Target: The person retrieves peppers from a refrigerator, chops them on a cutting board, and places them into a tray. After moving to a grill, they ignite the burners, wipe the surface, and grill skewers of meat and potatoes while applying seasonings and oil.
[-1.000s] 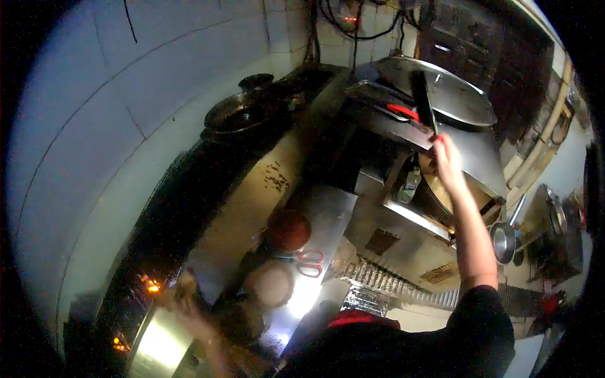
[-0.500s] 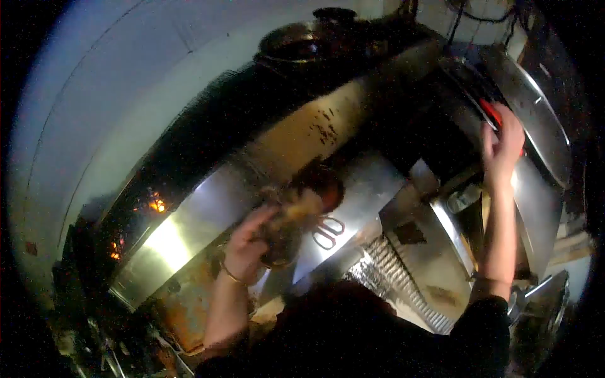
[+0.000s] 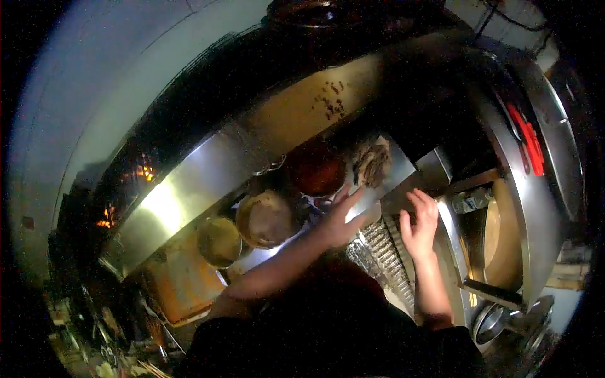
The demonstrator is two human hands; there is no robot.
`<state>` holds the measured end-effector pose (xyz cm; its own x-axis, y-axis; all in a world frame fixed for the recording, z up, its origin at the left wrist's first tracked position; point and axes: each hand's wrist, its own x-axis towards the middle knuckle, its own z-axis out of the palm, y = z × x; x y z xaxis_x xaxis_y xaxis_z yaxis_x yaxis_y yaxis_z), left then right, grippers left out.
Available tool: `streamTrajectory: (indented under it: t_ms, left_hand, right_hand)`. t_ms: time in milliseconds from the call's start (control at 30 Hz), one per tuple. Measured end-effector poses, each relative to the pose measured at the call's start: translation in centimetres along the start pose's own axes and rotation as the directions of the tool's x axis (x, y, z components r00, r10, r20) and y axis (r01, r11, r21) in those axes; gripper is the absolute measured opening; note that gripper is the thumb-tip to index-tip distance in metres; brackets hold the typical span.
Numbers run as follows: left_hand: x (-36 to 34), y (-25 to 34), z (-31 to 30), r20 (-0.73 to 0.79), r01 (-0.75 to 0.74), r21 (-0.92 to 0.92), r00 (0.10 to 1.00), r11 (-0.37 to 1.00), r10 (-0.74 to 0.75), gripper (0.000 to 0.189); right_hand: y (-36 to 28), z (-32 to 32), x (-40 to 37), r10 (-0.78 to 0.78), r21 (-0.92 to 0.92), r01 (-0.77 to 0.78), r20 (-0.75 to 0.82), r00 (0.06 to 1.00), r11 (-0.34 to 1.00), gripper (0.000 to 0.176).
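My left hand point(image 3: 343, 222) reaches across to the right over the steel counter, fingers stretched out and somewhat blurred. Just beyond its fingertips lies a ragged brown clump point(image 3: 373, 162), perhaps food, on the steel surface. My right hand point(image 3: 421, 225) is raised nearby with its fingers apart and nothing in it. Left of the clump sits a round container of dark red contents point(image 3: 317, 169). Two more round containers stand further left: a bowl with pale brown contents point(image 3: 266, 219) and a smaller pot point(image 3: 219, 242). Farther right, a red-handled tool point(image 3: 528, 142) rests on a steel ledge.
A ridged metal strip point(image 3: 387, 258) runs below my hands. To the right is an open compartment holding a bottle point(image 3: 472, 200). An orange-stained tray point(image 3: 186, 280) lies at lower left. Flames point(image 3: 146, 171) burn at far left, and a dark pan point(image 3: 309, 12) stands at the back.
My left hand has moved right, away from the bowls; the brown clump it carried now lies on the counter. My right hand has left the red-handled tool and come down to the left.
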<state>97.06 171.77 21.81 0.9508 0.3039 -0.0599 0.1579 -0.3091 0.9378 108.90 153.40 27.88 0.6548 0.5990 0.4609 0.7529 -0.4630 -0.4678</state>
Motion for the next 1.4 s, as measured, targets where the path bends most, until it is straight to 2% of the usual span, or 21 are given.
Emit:
streamTrajectory:
  t_ms: [100,133,200,267,300,333,367,400,567,733,767,867,1067,1100,1133,1200,1233,1267,1300,1367,1400]
  left_hand:
    - [-8.5,-6.3,-1.4,-0.04,0.045,-0.443,0.997,0.895,-0.07,0.043]
    - [-11.8,-7.4,-2.2,-0.101,0.124,-0.536,0.973,0.835,-0.21,0.038]
    - [-16.5,-6.3,-5.6,-0.212,0.193,-0.534,0.912,0.823,-0.352,0.031]
    - [-20.8,-4.4,-8.2,-0.414,0.139,-0.369,0.861,0.919,-0.297,0.028]
    - [-22.7,-4.8,-8.4,-0.537,0.079,-0.292,0.811,0.953,-0.232,0.027]
    - [-24.3,-4.9,-7.8,-0.626,-0.025,-0.491,0.705,0.871,-0.333,0.026]
    - [-26.0,-4.6,-8.0,-0.636,0.042,-0.536,0.637,0.843,-0.436,0.027]
    - [-27.2,-3.9,-7.9,-0.679,0.026,-0.572,0.545,0.82,-0.491,0.026]
    - [-31.7,-4.1,-5.0,-0.776,-0.069,-0.604,0.278,0.794,-0.566,0.025]
    - [-32.2,-4.0,-3.1,-0.749,0.118,-0.569,0.334,0.814,-0.572,0.023]
    - [-31.6,-3.0,-3.2,-0.725,-0.012,-0.643,0.331,0.766,-0.603,0.023]
    - [-33.7,-3.4,-2.1,-0.778,-0.092,-0.577,0.363,0.811,-0.512,0.025]
    - [-39.6,-1.2,0.2,-0.876,-0.088,-0.468,0.175,0.879,-0.449,0.027]
    - [-40.3,-0.2,0.6,-0.861,-0.114,-0.503,0.154,0.857,-0.485,0.027]
    - [-41.7,1.4,1.1,-0.879,-0.09,-0.472,0.119,0.877,-0.461,0.025]
    - [-45.5,5.0,1.9,-0.898,0.01,-0.43,0.102,0.903,-0.428,0.025]
    - [-48.4,7.5,2.0,-0.94,0.118,-0.301,0.129,0.946,-0.315,0.026]
    - [-51.5,10.0,2.0,-0.958,0.102,-0.244,0.131,0.964,-0.257,0.025]
    - [-55.4,11.8,2.3,-0.97,0.083,-0.19,0.137,0.978,-0.2,0.025]
    - [-62.3,14.4,4.1,-0.911,0.103,-0.39,-0.189,0.915,-0.367,0.023]
    - [-65.4,15.5,3.8,-0.887,0.196,-0.293,-0.421,0.936,-0.189,0.021]
  right_hand:
    - [1.5,3.1,-0.2,0.083,0.0,-0.085,0.207,0.975,0.996,0.047]
    - [1.8,4.2,0.5,0.092,-0.006,-0.094,0.237,0.967,0.996,0.05]
    - [2.6,7.3,2.8,0.022,0.004,-0.024,0.268,0.963,1.0,0.057]
    - [3.8,11.6,5.3,-0.005,-0.048,0.018,0.253,0.967,0.999,0.06]
    - [4.5,14.0,6.3,-0.045,-0.078,0.062,0.211,0.977,0.995,0.06]
    - [5.8,16.4,6.7,-0.073,-0.136,0.107,0.231,0.97,0.985,0.057]
    - [6.5,18.1,7.3,-0.099,-0.195,0.149,0.244,0.965,0.969,0.053]
    - [5.9,19.0,7.3,0.026,-0.23,0.048,0.306,0.952,0.972,0.04]
    - [10.2,23.1,5.4,-0.309,-0.095,0.363,0.358,0.881,0.927,0.047]
    - [12.7,24.5,10.8,-0.209,-0.209,0.511,0.737,0.642,0.834,0.05]
    - [12.8,24.2,11.9,-0.194,-0.226,0.528,0.757,0.624,0.819,0.05]
    - [13.6,22.6,12.8,-0.257,-0.214,0.552,0.714,0.652,0.806,0.051]
    - [11.9,19.6,9.7,-0.399,-0.159,0.521,0.471,0.786,0.838,0.053]
    - [11.1,18.9,8.3,-0.402,-0.187,0.512,0.422,0.813,0.839,0.053]
    - [5.4,16.1,5.7,-0.208,-0.361,0.378,0.429,0.879,0.853,0.054]
    - [8.5,16.8,3.1,-0.307,-0.528,0.379,0.221,0.926,0.76,0.052]
    - [-1.8,11.5,-1.2,-0.715,-0.361,0.663,-0.016,0.699,0.656,0.041]
    - [-5.5,9.9,-3.6,-0.839,-0.326,0.782,-0.076,0.539,0.532,0.041]
    - [-5.6,10.1,-6.6,-0.809,-0.087,0.814,0.091,0.58,0.574,0.044]
    - [-6.1,12.3,-10.9,-0.725,0.365,0.631,0.423,0.543,0.685,0.047]
    - [-8.3,13.6,-12.7,-0.784,0.437,0.666,0.474,0.4,0.604,0.044]
